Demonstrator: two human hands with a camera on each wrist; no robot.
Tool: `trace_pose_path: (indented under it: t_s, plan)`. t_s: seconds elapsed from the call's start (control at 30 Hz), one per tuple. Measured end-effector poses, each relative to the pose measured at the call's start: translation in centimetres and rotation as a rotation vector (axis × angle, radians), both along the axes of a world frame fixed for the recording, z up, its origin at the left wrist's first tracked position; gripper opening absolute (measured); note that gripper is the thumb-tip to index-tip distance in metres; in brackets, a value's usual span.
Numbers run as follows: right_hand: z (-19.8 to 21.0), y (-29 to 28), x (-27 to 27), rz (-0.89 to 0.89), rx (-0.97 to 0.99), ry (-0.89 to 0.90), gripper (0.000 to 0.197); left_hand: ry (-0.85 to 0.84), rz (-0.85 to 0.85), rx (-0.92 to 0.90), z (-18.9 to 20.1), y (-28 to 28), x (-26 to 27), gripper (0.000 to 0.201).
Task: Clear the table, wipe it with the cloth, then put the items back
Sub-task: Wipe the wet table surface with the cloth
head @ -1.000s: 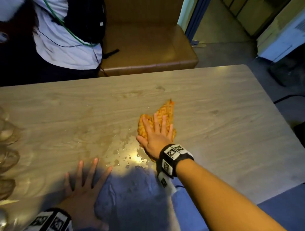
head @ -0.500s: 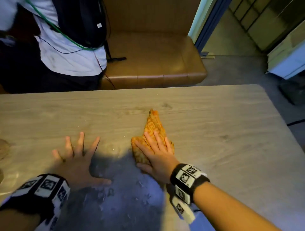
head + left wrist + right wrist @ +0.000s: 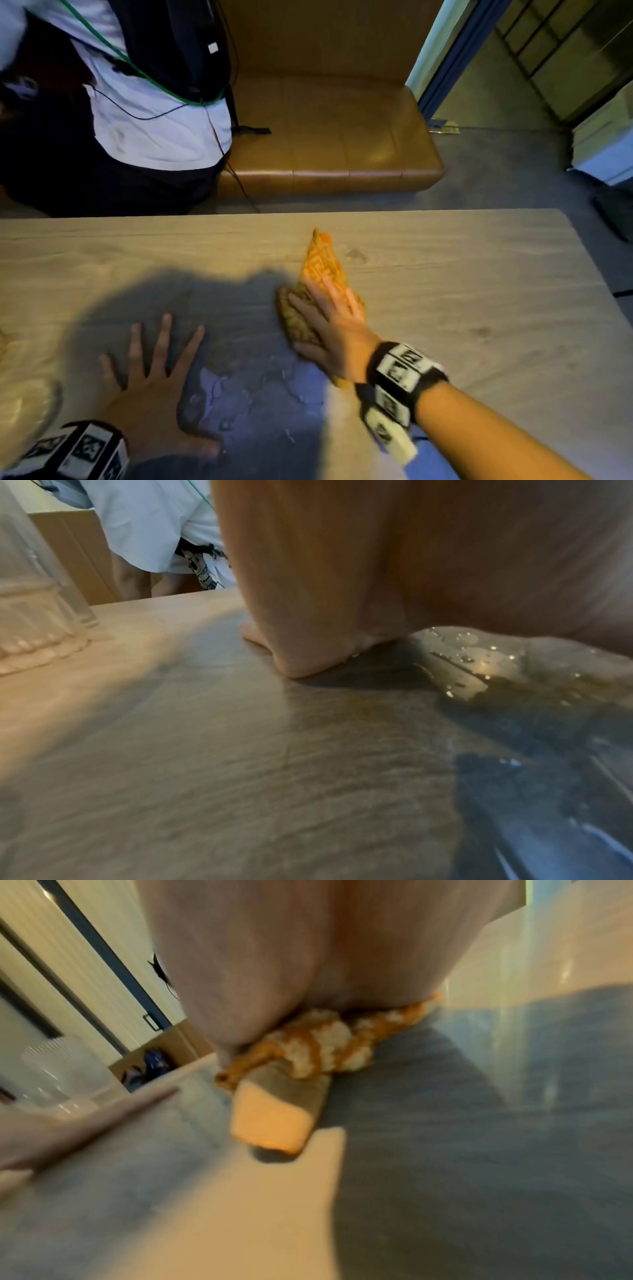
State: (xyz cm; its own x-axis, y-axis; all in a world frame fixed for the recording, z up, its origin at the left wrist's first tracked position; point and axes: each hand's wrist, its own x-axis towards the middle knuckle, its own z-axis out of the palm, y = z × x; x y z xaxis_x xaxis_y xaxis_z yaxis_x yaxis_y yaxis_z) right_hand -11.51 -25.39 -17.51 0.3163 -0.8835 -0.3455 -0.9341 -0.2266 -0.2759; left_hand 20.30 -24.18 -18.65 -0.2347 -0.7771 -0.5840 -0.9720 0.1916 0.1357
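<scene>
An orange patterned cloth [image 3: 323, 270] lies on the pale wooden table [image 3: 479, 301] near its middle. My right hand [image 3: 329, 318] presses flat on the cloth with straight fingers; the cloth [image 3: 322, 1045] bulges out from under the palm in the right wrist view. My left hand [image 3: 150, 373] lies flat on the bare tabletop to the left, fingers spread, holding nothing. A wet patch with droplets [image 3: 253, 387] glistens between the two hands, and the left wrist view shows the wet patch [image 3: 472, 666] by the thumb.
Clear glassware [image 3: 37, 610] stands at the table's left end; its edge [image 3: 24, 407] shows in the head view. A person in a white shirt [image 3: 144, 130] stands beyond the far edge, beside a brown padded bench [image 3: 335, 137]. Floor lies past the table's right edge.
My right hand has pushed the cloth away from the near edge toward the table's middle and far side. My left hand has slid forward on the tabletop and stays flat.
</scene>
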Motion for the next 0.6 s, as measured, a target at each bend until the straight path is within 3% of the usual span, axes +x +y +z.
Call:
trace_pose_path:
  t_s: [0.07, 0.13, 0.2, 0.27, 0.37, 0.5, 0.57, 0.6]
  plan:
    - [0.4, -0.2, -4.6, -0.068, 0.047, 0.017, 0.076, 0.027, 0.005, -0.046, -0.4, 0.0, 0.1, 0.162]
    - [0.3, -2.8, -7.0, -0.341, 0.052, 0.036, 0.074, 0.055, -0.002, -0.09, -0.5, 0.1, 0.2, 0.162]
    - [-0.1, -7.3, -6.0, -0.577, 0.069, 0.061, 0.073, 0.055, -0.001, -0.072, -0.4, 0.1, 0.0, 0.161]
    - [-0.3, -11.1, -2.8, -0.65, 0.082, 0.064, 0.072, 0.059, -0.005, -0.07, -0.4, 0.2, 0.0, 0.161]
    - [-0.4, -12.1, 2.4, -0.389, 0.032, 0.009, 0.071, 0.052, -0.004, -0.074, -0.4, 0.0, 0.0, 0.16]
    - [-0.2, -6.7, 4.3, 0.05, -0.091, -0.094, 0.057, 0.069, -0.003, -0.048, -0.2, 0.1, -0.1, 0.16]
    - [0.8, -4.9, 2.3, 0.09, -0.137, -0.326, 0.051, 0.084, -0.001, -0.06, -0.3, 0.0, -0.2, 0.16]
    - [1.8, -4.4, 1.2, 0.026, -0.101, -0.459, 0.046, 0.084, -0.002, -0.057, -0.3, 0.0, -0.2, 0.16]
